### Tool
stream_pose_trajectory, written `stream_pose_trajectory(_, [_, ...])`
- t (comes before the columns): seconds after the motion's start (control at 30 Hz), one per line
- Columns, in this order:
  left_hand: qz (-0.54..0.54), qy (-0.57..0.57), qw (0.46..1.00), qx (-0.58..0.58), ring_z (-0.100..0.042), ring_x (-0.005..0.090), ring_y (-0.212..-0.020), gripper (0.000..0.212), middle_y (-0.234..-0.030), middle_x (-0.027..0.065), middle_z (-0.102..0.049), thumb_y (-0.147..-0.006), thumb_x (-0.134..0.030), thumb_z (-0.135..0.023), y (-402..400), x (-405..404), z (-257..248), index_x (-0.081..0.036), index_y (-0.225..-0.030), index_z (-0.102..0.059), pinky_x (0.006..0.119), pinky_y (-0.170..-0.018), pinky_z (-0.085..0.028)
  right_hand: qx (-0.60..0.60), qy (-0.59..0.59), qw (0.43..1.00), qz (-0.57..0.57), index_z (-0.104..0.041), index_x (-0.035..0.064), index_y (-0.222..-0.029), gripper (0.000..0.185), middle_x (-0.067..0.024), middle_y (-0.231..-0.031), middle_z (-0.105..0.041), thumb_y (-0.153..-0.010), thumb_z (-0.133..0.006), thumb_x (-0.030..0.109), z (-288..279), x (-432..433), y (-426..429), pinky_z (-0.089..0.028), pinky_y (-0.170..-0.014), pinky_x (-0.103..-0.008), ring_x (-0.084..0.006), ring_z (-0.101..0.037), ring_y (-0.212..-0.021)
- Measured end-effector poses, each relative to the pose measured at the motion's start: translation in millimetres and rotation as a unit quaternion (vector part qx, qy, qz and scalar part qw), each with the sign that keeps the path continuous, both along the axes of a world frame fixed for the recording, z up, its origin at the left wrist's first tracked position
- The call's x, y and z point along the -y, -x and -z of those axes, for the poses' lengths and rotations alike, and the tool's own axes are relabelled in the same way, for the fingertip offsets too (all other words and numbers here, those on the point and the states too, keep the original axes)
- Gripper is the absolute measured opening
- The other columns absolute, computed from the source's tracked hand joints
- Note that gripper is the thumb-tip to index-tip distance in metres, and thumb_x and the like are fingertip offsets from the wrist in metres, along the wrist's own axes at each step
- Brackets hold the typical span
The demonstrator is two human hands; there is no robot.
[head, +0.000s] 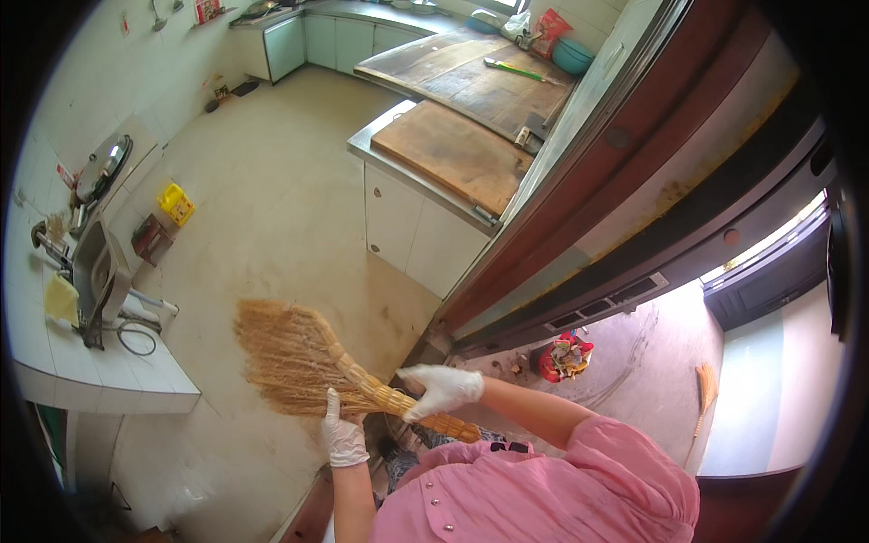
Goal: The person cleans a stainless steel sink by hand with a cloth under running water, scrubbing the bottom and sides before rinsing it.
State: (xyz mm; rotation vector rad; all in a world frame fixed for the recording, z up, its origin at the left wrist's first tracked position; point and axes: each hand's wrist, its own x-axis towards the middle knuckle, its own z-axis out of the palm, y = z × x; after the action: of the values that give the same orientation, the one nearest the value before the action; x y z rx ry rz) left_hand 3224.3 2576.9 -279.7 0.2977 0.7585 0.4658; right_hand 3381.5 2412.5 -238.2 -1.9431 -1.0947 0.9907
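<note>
A straw hand broom (353,370) is held out in front of my body, its bristles fanning to the left and its bound handle slanting down toward my waist. My left hand (346,438), in a white glove, holds it from below near the base of the bristles, thumb pointing up; its other fingers are mostly hidden. Farther along, my right hand (445,390), also gloved, is at the bound handle, with its thumb lying across it. The handle's end sticks out past this hand, close to my pink shirt.
A doorway frame (577,156) rises at right. Beyond it stand a red container (567,356) full of scraps and another broom (706,390). A cabinet with a wooden board (451,153) is ahead. At left are a sink (102,278), a stool (151,239) and a yellow jug (176,203).
</note>
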Motion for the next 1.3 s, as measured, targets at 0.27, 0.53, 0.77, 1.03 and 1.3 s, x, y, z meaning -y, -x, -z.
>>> stream_pose_trajectory(0.27, [-0.051,-0.070,0.993,-0.080,-0.060,0.0184,-0.099,0.045,-0.114,0.0084,-0.060,-0.083,-0.022,-0.071,-23,-21,20,-0.002,-0.119,-0.055,0.030,-0.082,-0.052,-0.072,0.124,0.986,0.084,-0.062,0.0036,-0.094,0.041,-0.0166,-0.078,-0.064,-0.079,-0.068,0.042,11,36,22,-0.048,-0.071,-0.0368,-0.0298,-0.063,-0.076])
stream_pose_trajectory(0.53, [-0.171,-0.245,0.934,-0.195,-0.057,0.0131,-0.096,0.052,-0.107,0.0046,-0.061,-0.080,-0.037,-0.071,95,-177,54,-0.006,-0.120,-0.058,0.032,-0.078,-0.048,-0.025,0.141,0.989,0.018,-0.064,0.0050,-0.093,0.040,-0.0177,-0.081,-0.066,-0.078,-0.066,0.042,4,65,-33,-0.049,-0.073,-0.0390,-0.0326,-0.064,-0.079])
stream_pose_trajectory(0.77, [-0.200,-0.271,0.880,-0.336,-0.047,0.0116,-0.053,0.020,-0.064,-0.0002,-0.049,-0.089,-0.018,-0.058,209,-150,84,-0.013,-0.071,-0.048,0.023,-0.047,-0.034,-0.144,0.153,0.963,0.167,-0.066,0.0031,-0.087,0.032,-0.0038,-0.069,-0.063,-0.080,-0.069,0.035,41,76,-54,-0.049,-0.061,-0.0303,-0.0150,-0.061,-0.064])
stream_pose_trajectory(1.03, [0.461,-0.512,0.285,-0.666,-0.066,0.0285,-0.074,0.026,-0.072,0.0131,-0.063,-0.082,-0.033,-0.053,308,33,172,-0.009,-0.077,-0.063,0.043,-0.059,-0.052,-0.271,-0.238,0.813,0.458,-0.054,0.0109,-0.075,0.027,0.0007,-0.057,-0.051,-0.084,-0.068,0.032,18,-107,-198,-0.034,-0.041,-0.0261,-0.0104,-0.044,-0.043])
stream_pose_trajectory(1.3, [0.242,-0.159,0.792,-0.538,-0.063,0.0262,-0.069,0.030,-0.069,0.0109,-0.063,-0.084,-0.034,-0.052,232,56,103,-0.009,-0.075,-0.064,0.041,-0.055,-0.049,0.026,-0.152,0.702,0.695,-0.060,-0.0003,-0.093,0.026,-0.0078,-0.073,-0.063,-0.083,-0.062,0.023,92,-118,-393,-0.049,-0.060,-0.0325,-0.0173,-0.059,-0.062])
